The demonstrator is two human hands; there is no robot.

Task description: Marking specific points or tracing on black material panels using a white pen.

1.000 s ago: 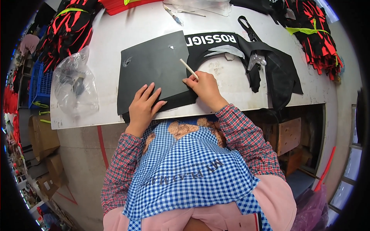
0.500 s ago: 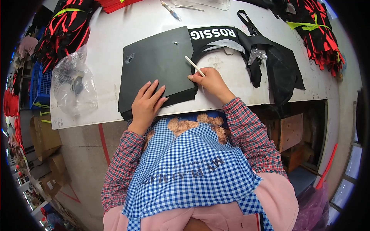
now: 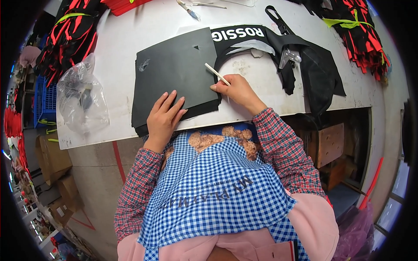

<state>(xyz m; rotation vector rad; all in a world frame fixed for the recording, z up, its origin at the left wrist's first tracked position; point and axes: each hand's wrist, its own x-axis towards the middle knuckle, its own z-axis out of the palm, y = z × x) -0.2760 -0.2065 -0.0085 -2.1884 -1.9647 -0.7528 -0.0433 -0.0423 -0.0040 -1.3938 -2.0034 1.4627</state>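
Observation:
A black flat sheet [image 3: 174, 65] lies on top of black pieces near the table's front edge, with a small dark triangular mark close to its upper right. My left hand [image 3: 163, 117] rests on its near part, palm down and fingers spread. At the sheet's right edge my right hand [image 3: 237, 91] pinches a thin white pen-like stick [image 3: 216, 74], which slants up and left over the sheet. Beyond the right hand lies a curved black fabric piece [image 3: 244, 37] with white lettering. A metal clip [image 3: 288, 58] sits on black fabric [image 3: 322, 74] further right.
A clear plastic bag [image 3: 82, 98] lies at the table's left. Tied bundles of black and red strips stand at the far left [image 3: 72, 39] and far right [image 3: 357, 37]. A pen [image 3: 188, 9] and a white stick [image 3: 210, 5] lie at the back.
The view has shifted slightly. Both hands keep nearly the same places on and beside the sheet, and the white stick is still in the right hand's pinch.

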